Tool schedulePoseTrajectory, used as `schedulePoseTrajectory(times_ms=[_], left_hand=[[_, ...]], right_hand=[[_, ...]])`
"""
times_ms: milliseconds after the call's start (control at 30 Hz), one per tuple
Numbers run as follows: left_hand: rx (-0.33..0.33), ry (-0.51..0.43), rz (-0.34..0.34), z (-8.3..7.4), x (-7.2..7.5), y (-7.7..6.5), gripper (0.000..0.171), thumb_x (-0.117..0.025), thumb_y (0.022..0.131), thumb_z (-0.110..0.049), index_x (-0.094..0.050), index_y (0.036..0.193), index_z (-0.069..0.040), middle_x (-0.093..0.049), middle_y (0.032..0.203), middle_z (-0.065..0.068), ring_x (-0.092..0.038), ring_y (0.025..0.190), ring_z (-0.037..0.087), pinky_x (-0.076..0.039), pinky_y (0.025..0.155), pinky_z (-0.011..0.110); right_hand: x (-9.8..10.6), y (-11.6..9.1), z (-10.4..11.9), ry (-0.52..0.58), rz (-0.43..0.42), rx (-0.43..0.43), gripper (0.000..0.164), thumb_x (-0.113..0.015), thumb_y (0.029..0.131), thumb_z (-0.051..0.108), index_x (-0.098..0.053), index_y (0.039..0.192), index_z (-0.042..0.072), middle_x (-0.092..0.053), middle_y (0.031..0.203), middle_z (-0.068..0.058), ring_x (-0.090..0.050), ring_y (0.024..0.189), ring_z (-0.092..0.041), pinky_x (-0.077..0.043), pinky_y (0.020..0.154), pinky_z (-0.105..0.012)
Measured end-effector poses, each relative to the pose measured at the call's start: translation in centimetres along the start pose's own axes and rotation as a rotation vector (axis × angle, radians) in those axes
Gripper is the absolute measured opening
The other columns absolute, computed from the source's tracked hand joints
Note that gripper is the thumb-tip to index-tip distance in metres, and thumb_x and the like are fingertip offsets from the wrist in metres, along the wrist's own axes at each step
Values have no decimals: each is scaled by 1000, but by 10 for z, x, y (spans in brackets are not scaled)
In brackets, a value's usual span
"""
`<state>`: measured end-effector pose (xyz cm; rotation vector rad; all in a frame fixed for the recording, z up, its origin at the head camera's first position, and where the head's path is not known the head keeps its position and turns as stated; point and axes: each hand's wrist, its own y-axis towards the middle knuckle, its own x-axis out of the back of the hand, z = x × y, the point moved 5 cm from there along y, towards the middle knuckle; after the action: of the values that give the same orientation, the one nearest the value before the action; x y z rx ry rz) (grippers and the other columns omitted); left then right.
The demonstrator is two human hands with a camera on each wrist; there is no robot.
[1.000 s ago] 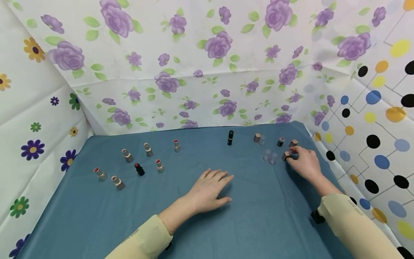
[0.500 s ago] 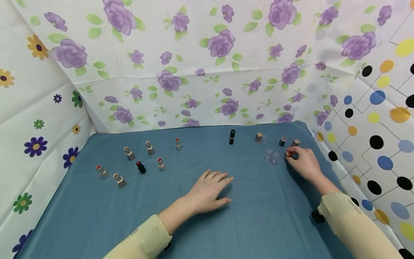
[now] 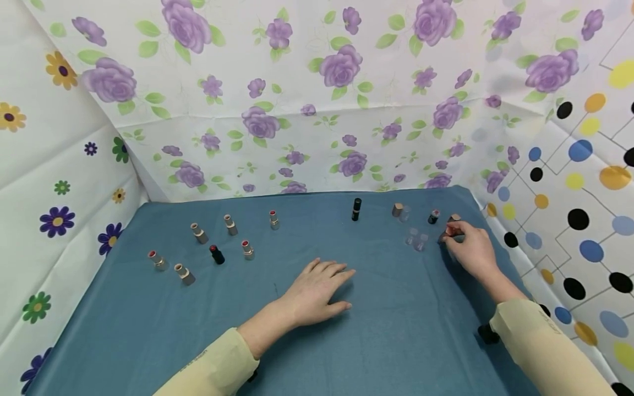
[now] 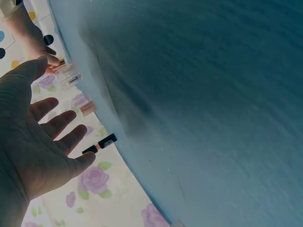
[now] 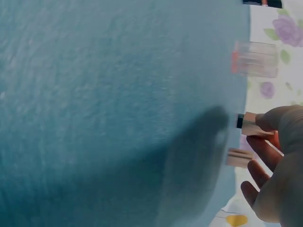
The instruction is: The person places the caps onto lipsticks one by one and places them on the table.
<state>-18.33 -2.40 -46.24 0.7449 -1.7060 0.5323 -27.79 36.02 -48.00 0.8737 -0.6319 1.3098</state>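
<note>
At the far right of the head view, my right hand (image 3: 474, 252) pinches a small copper-coloured lipstick cap (image 5: 251, 124) between thumb and fingers. In the right wrist view, a dark piece shows at the cap's lower end; whether it belongs to the cap, I cannot tell. Another copper-coloured cap (image 5: 239, 158) stands just beside these fingers. Over the middle of the cloth, my left hand (image 3: 317, 294) is spread palm down, holding nothing. Closest to it on the left is an uncapped silver lipstick (image 3: 248, 251) with a red tip.
Left on the blue cloth (image 3: 297, 352) stand several uncapped lipsticks, among them a black one (image 3: 217, 254). A black capped lipstick (image 3: 356, 210) stands at the back. Right of it are a copper cap (image 3: 397, 209), several clear caps (image 3: 420, 242) and a short black lipstick (image 3: 433, 216).
My right fingers have shifted slightly at the copper cap, now covering more of it. My left hand stays almost still. The head view has drifted a little.
</note>
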Motion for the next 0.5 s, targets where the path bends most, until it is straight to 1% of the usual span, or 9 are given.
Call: schedulePoseTrajectory(times_ms=[100,233,333,433,467,500], left_hand=[[9,-8,-11,5,5,-5,70,-64,99,-52,-43,158,-21,-42,159,6,-36,147,26,-20,122,51],[23,-10,-41,12,12,-12,69,-65,99,-50,-44,157,-19,-43,158,7,-37,146,28,-21,122,52],[38,-16,-66,18,18,-17,69,-67,99,-49,-44,156,-18,-44,157,7,-38,145,29,-22,121,53],[62,-16,-87,26,23,-23,68,-68,99,-47,-45,156,-19,-45,157,5,-39,145,29,-21,121,52],[74,-20,-93,29,24,-25,68,-68,98,-47,-45,156,-18,-45,157,5,-39,145,29,-21,121,52],[87,-19,-98,32,25,-27,68,-68,98,-47,-45,156,-18,-45,157,5,-39,145,28,-21,121,52]], right_hand=[[10,-2,5,38,-52,16,41,-64,104,29,-61,134,1,-65,121,-22,-59,110,-41,-48,78,-54],[19,-5,16,97,-78,11,47,-64,103,36,-61,137,4,-67,123,-19,-61,110,-38,-46,76,-49],[22,-9,29,165,-75,-11,52,-63,102,42,-60,139,5,-67,123,-17,-59,115,-38,-47,83,-53],[19,-13,46,267,-58,-31,54,-64,101,45,-60,138,6,-67,123,-16,-55,124,-36,-44,98,-59],[17,-15,52,298,-56,-31,53,-64,101,44,-61,137,5,-67,122,-15,-54,126,-35,-42,102,-60],[15,-16,59,329,-50,-30,53,-65,101,44,-61,136,5,-67,122,-15,-54,126,-33,-42,103,-58]])
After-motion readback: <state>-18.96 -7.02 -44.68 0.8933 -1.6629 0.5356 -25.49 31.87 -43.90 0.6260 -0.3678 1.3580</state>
